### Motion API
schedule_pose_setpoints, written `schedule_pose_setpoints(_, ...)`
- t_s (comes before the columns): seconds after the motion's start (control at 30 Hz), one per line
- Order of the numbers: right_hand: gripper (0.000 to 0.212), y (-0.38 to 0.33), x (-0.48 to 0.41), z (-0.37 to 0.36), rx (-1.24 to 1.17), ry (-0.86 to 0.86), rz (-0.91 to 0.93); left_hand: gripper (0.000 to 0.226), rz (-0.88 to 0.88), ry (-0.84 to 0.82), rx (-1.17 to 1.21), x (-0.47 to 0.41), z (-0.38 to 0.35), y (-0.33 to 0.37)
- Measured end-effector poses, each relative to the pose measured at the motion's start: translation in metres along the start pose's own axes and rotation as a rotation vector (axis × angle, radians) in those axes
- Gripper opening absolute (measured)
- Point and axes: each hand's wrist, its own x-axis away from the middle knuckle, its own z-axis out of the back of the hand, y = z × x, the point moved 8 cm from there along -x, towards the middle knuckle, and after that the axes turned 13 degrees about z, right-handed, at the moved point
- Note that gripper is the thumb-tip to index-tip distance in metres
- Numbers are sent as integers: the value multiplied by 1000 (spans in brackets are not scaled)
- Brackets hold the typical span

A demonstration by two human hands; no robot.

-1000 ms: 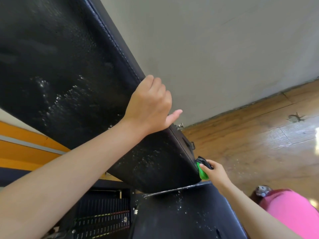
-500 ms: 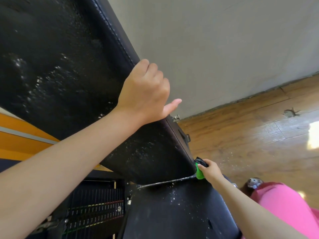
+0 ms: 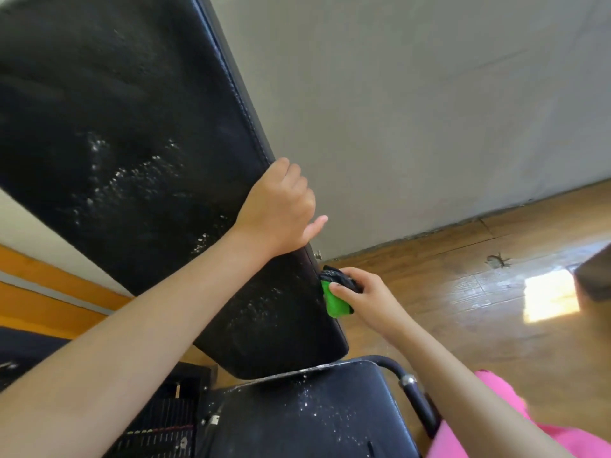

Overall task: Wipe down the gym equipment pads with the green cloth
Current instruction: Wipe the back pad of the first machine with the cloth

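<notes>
A long black back pad [image 3: 125, 153] slants from upper left to lower centre, speckled with white droplets. My left hand [image 3: 281, 209] grips its right edge, fingers curled over the seam, thumb sticking out. My right hand [image 3: 367, 295] is closed on a bunched green cloth [image 3: 334, 300] with a dark part at its top, pressed against the pad's right side edge lower down. Below, the black seat pad [image 3: 307, 414] also carries white droplets.
A grey wall [image 3: 429, 110] stands close behind the pad. Wooden floor [image 3: 463, 309] with a bright sun patch lies to the right. A curved black metal bar [image 3: 413, 388] rims the seat. A weight stack [image 3: 155, 431] sits at the bottom left. Pink clothing [image 3: 496, 434] fills the lower right corner.
My right hand with the cloth has slid up the pad's side edge, away from the bottom corner. My left hand keeps its hold on the edge. The view has shifted.
</notes>
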Motion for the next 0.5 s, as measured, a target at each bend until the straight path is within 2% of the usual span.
schedule_pose_setpoints(0.07, 16, -32, 4, 5, 46, 4, 70, 42, -4, 5, 183, 4, 12, -1)
schedule_pose_setpoints(0.13, 17, -60, 9, 14, 97, 55, 126, 28, 63, -10, 585, 12, 30, -6)
schedule_pose_setpoints(0.2, 20, -85, 15, 21, 122, 100, 165, 19, 232, -78, 962, 28, 42, -17)
schedule_pose_setpoints(0.3, 25, -112, 24, 24, 131, 150, 201, 13, 504, -88, 1275, 68, 49, -28)
schedule_pose_setpoints(0.4, 31, -133, 29, 11, 155, 187, 246, 11, 660, -98, 1471, 104, 55, -27)
schedule_pose_setpoints(0.5, 29, -149, 28, -16, 172, 184, 297, 29, 678, -131, 1405, 128, 59, -24)
